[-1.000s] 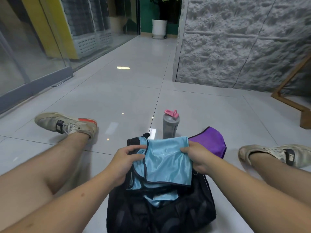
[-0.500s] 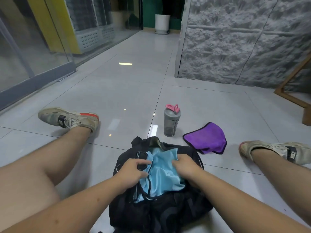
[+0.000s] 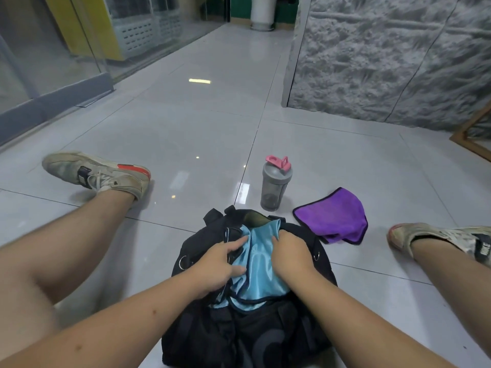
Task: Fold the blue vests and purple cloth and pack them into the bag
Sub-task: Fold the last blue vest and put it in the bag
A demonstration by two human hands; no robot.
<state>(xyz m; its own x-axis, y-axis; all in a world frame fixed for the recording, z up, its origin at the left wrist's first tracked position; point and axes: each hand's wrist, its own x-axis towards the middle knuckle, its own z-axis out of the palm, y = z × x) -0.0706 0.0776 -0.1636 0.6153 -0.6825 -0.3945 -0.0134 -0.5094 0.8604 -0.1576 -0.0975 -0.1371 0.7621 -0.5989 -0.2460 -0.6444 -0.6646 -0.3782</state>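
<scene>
The black bag (image 3: pixel 247 333) lies open on the tiled floor (image 3: pixel 186 144) between the person's legs, with the blue vest (image 3: pixel 261 269) bunched in its mouth; the left hand (image 3: pixel 216 264) presses it with fingers spread flat, while the right hand (image 3: pixel 291 254) curls its grip into the fabric. The purple cloth (image 3: pixel 336 216) lies on the floor just beside the bag's far right corner, near a grey bottle (image 3: pixel 275 185) with a pink lid. Bare glossy tile runs ahead to a glass wall (image 3: pixel 47 57) on the left and a grey stone wall (image 3: pixel 385 57) on the right.
</scene>
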